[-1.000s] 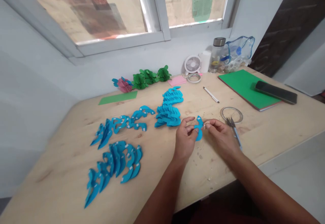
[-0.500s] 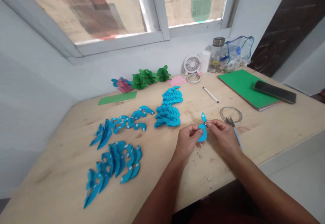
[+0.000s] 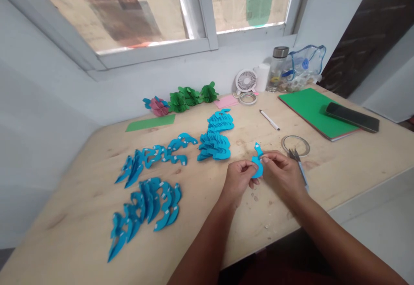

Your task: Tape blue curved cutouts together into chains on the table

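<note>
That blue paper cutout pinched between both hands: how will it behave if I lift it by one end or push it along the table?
The blue cutout looks thin and flat, so it is probably very light and floppy. Its narrow curved neck would likely bend or crease if lifted by one end. Pushed on the bare wooden table, it would probably slide or buckle rather than roll.

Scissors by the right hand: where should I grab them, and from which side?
A judgement: take the scissors at the dark pivot end beside the tape ring, coming from above and the far-right side. They lie flat on the table, and the right hand sits against their left side, busy holding the blue paper cutout with the left hand.
</note>
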{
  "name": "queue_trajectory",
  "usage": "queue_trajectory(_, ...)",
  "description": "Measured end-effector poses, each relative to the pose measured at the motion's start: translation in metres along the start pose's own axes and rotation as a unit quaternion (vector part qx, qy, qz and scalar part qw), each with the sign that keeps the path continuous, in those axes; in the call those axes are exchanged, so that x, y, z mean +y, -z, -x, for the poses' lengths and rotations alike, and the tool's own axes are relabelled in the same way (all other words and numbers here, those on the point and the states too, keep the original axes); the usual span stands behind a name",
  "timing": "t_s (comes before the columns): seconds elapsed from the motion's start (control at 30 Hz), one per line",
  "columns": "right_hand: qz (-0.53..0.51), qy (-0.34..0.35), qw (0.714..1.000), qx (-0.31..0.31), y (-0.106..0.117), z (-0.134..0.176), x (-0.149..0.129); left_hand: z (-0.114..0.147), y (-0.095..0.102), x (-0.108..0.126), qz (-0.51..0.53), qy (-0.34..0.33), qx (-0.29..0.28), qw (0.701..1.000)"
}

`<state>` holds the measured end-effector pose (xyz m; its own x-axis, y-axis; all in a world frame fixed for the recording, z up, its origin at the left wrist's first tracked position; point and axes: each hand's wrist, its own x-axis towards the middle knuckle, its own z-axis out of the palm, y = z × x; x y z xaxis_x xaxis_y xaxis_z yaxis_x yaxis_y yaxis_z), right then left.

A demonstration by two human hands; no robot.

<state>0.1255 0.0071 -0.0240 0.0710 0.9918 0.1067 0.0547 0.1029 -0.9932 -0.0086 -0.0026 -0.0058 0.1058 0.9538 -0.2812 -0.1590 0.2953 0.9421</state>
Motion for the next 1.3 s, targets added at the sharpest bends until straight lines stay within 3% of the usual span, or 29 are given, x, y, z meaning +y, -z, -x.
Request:
queue_trajectory(0.17,0.107,0.132,0.986,0.000,0.0043,-0.0001,0.0010,-0.0003,0.0027,-0.0013,0.020,0.012,-0.013,1.000)
queue_trajectory(0.43,0.172,0.191,0.966,-0.013,0.0054,0.0046,-0.0041,-0.0003,0.0050,0.0027,0.061,0.036,-0.031,0.997)
queue_trajectory(1.07,0.207,0.199,0.958,-0.017,0.0093,0.0042,-0.0056,-0.0026,0.0063,0.0008,0.060,0.040,-0.038,0.997)
queue_trajectory(1.3,0.237,0.248,0.939,-0.005,0.0080,0.0063,-0.0070,-0.0018,0.0068,0.0011,0.051,0.048,-0.041,0.997)
